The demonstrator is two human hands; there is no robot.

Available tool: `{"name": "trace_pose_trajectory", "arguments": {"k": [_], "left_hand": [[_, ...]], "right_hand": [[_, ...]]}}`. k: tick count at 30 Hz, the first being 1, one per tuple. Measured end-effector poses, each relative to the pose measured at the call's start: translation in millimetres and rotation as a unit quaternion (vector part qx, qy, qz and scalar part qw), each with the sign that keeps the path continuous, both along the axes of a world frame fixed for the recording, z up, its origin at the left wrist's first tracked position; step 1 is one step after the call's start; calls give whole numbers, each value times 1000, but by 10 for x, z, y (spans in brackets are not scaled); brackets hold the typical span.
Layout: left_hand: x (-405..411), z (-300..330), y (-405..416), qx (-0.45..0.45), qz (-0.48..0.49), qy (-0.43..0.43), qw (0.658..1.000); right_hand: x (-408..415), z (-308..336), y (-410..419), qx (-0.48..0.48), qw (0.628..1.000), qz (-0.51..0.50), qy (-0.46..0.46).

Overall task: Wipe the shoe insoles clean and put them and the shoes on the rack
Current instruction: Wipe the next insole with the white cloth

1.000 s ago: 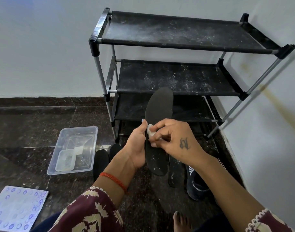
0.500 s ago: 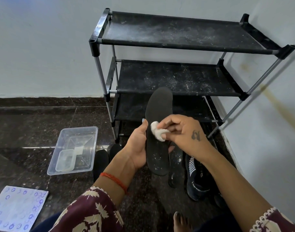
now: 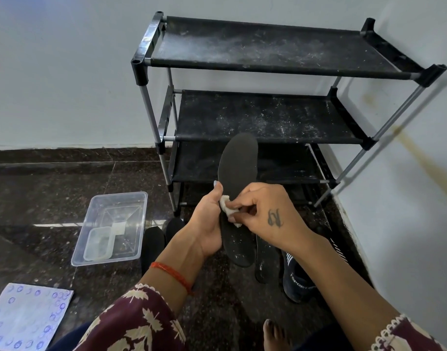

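Note:
My left hand (image 3: 207, 224) grips a black insole (image 3: 238, 171) by its left edge and holds it upright in front of the rack. My right hand (image 3: 265, 216) presses a small white wad of tissue (image 3: 227, 207) against the insole's middle. A second black insole (image 3: 266, 262) lies on the floor below, partly hidden by my right wrist. A dark sports shoe (image 3: 297, 279) sits to its right on the floor. The black three-shelf shoe rack (image 3: 268, 117) stands against the wall, its shelves dusty and bare.
A clear plastic tub (image 3: 111, 229) with a smaller container inside sits on the dark floor at the left. Two black shoe tips (image 3: 154, 239) show beside it. A patterned white sheet (image 3: 24, 317) lies at the bottom left. My bare toes (image 3: 274, 335) are near the bottom edge.
My right hand has slid the tissue back down and leftward on the insole, after a stroke up. The left hand and the insole have held still.

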State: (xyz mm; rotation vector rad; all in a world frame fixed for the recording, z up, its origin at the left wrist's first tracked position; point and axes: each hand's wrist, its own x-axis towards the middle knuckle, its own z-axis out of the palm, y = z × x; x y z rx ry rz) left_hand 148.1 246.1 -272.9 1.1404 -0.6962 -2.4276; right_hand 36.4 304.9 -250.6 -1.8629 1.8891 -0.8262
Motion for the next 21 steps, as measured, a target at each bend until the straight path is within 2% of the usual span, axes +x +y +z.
{"name": "trace_pose_trajectory", "arguments": {"k": [3, 6, 8, 10, 13, 15, 17, 19, 21], "left_hand": [[19, 22, -10, 11, -1, -8, 1000], [14, -4, -11, -3, 10, 1, 1000], [3, 10, -3, 0, 12, 19, 1000], [1, 18, -8, 11, 14, 37, 999], [-9, 38, 1, 11, 4, 51, 999], [-14, 37, 16, 6, 2, 52, 999], [-16, 23, 25, 5, -2, 53, 999], [-16, 31, 26, 7, -6, 56, 998], [-4, 33, 13, 7, -17, 51, 999]], "right_hand": [[-38, 23, 6, 24, 999, 38, -31], [-145, 57, 25, 69, 995, 77, -16], [-218, 64, 41, 75, 996, 50, 3], [-267, 51, 40, 29, 999, -23, 7], [-271, 16, 16, -12, 995, -89, -45], [-209, -4, 11, 21, 994, -78, -75], [-130, -28, 8, 47, 995, -58, -63], [-75, -33, -9, 40, 997, -46, -52], [-55, -21, -19, 40, 995, -27, -83]]}}
